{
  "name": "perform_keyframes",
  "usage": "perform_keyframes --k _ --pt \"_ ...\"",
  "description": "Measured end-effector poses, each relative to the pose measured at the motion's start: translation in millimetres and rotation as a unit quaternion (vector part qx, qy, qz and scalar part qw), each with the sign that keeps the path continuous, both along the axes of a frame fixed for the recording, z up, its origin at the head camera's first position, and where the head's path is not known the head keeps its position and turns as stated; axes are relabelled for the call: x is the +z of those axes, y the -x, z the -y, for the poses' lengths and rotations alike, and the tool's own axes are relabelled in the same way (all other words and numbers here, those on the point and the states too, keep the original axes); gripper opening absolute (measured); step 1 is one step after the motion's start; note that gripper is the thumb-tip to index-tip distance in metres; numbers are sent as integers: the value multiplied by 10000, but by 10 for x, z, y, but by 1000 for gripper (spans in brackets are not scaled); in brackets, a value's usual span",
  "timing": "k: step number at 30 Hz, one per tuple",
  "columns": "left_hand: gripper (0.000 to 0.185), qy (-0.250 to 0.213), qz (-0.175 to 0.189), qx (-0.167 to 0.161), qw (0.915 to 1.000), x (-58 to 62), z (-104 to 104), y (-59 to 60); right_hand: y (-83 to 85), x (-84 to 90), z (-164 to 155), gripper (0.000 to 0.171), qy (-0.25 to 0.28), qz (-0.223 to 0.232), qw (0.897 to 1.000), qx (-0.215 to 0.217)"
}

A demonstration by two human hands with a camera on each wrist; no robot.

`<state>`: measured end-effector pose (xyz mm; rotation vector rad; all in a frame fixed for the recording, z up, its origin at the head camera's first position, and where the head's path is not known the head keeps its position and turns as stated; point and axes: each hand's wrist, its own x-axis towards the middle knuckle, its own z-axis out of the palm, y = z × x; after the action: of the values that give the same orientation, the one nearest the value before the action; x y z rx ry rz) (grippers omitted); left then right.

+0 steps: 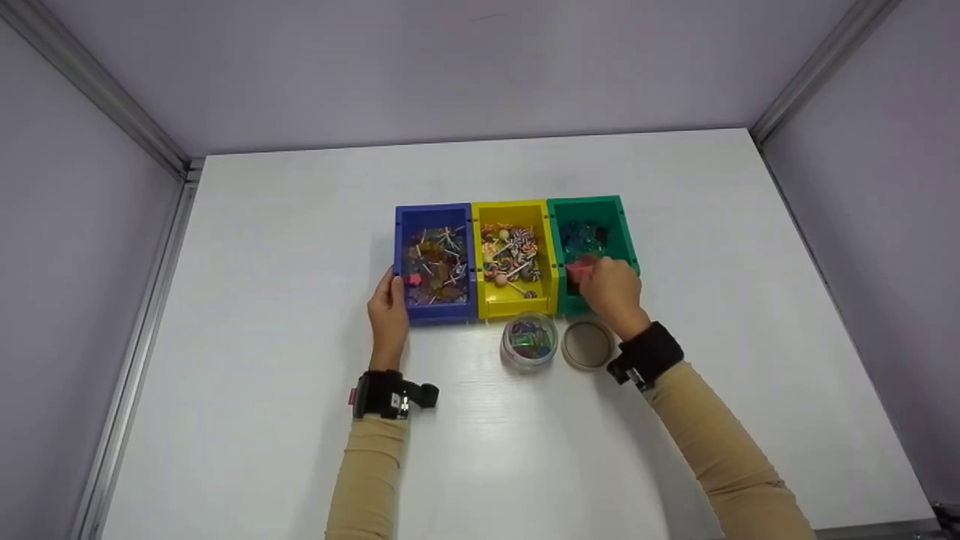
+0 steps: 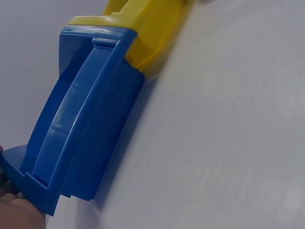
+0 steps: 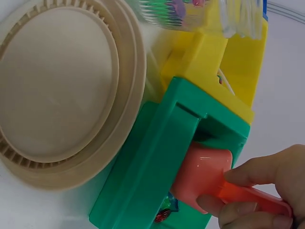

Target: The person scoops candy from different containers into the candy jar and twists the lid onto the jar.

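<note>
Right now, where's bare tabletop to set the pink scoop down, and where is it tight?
Bare table lies right of the green bin, left of the blue bin past the left hand, and behind all three bins. Crowded: the front strip, where the candy jar and lid sit under the right hand holding the pink scoop.

white table | blue bin, yellow bin, green bin | jar | lid

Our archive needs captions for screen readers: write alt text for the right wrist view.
A right hand pinches the handle of a pink scoop at the open front of a green bin. A yellow bin adjoins it, and a beige ridged lid lies flat on the white table beside a clear jar.
</note>
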<state>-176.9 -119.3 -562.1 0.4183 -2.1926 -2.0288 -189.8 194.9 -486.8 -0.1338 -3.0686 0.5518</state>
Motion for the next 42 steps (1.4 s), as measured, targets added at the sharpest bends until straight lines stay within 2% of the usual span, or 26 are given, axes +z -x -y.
perform_keyframes --k 9,14,20,29,42 --pt "45 68 78 -38 9999 -19 5 16 6 -47 -17 23 170 -121 9998 8" --pt "46 63 42 -81 9999 -27 6 4 21 -112 -12 34 245 -427 9988 -3" --pt "46 71 6 -107 9999 -22 1 -5 53 -163 -12 39 273 -415 9986 -151" --pt "44 25 -16 -21 10000 0 16 5 87 -269 -1 33 598 -319 9971 -334" --pt "45 173 73 -114 9998 15 23 -6 120 -389 -25 35 826 -623 9937 -428"
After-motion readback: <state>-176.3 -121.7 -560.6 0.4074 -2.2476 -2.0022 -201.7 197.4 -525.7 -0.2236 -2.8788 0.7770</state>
